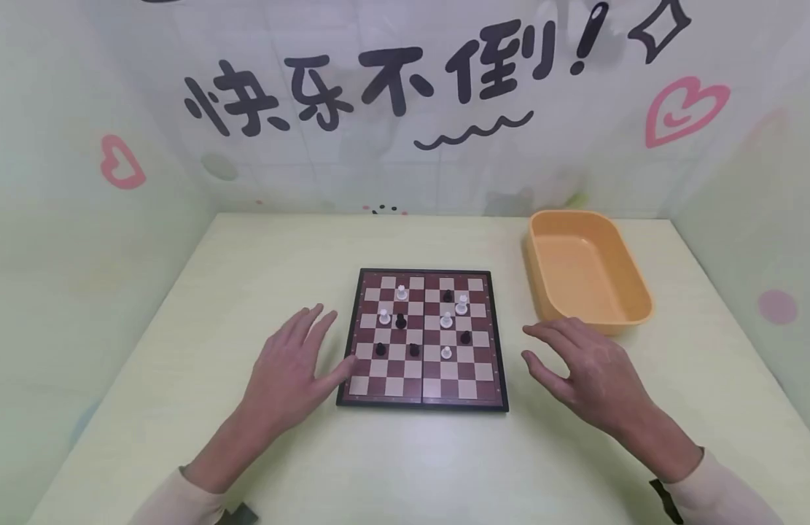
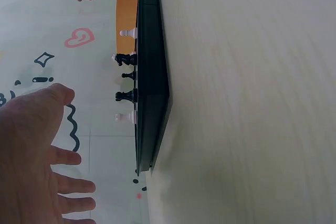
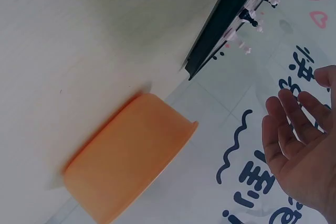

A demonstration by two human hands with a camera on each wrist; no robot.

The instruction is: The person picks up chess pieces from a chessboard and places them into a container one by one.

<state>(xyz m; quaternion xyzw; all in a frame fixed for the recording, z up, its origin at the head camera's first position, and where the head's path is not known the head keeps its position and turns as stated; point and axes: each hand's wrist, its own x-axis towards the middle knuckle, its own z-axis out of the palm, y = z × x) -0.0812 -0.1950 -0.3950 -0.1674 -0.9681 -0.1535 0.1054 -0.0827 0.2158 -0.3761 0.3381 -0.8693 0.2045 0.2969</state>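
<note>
A checkered chessboard [image 1: 394,389] with a black rim lies flat on the table, several white and black chess pieces standing on it. One white chess piece [image 1: 401,292] is near the far edge, and a black chess piece [image 1: 380,349] stands toward the near left. My left hand [image 1: 288,370] hovers left of the board with fingers spread; in the head view its thumb overlaps the board's left edge. To the right of the board, my right hand [image 1: 591,372] is held in the air, fingers loosely bent and nothing in them.
An orange plastic bin [image 1: 585,266] stands at the back right of the pale table [image 1: 273,251], just beyond my right hand. White walls with black lettering [image 1: 394,76] and pink hearts close off the back and both sides.
</note>
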